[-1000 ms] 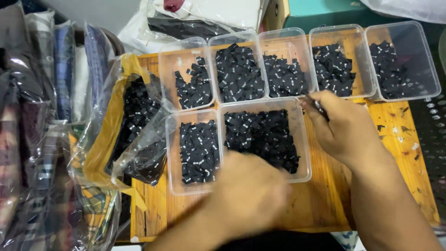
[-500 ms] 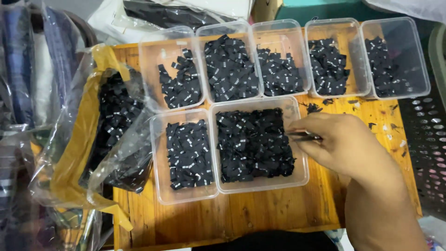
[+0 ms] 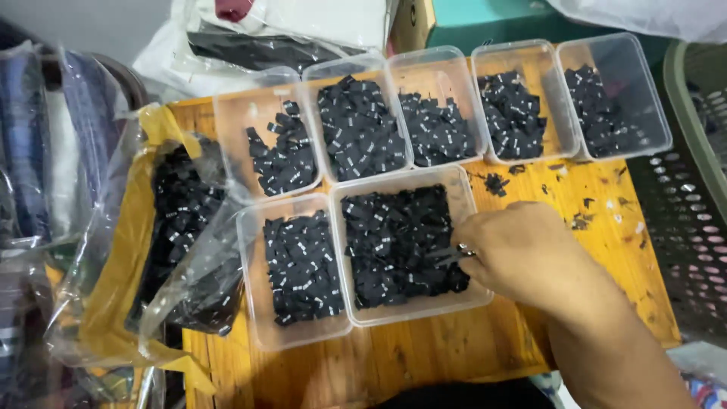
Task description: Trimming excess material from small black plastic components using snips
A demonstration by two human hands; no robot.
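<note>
My right hand (image 3: 530, 254) rests over the right edge of the front right clear tub (image 3: 413, 314). It pinches a thin metal tool (image 3: 457, 254) whose tip lies among the small black tags (image 3: 394, 235) filling that tub. Beside it on the left stands a second front tub (image 3: 250, 280), also full of black tags. Behind them runs a row of several clear tubs (image 3: 394, 64), each partly filled with the same tags. My left hand is out of the picture.
The tubs stand on a wooden table (image 3: 424, 356) with loose tag scraps (image 3: 496, 183) at the right. A clear bag taped in yellow (image 3: 113, 273) holds more black tags at the left. Bagged fabrics (image 3: 30, 151) lie further left, and a dark perforated basket (image 3: 693, 212) at the right.
My left hand, which was over the front tubs, has gone out of view. My right hand moved from the back row down to the front right tub.
</note>
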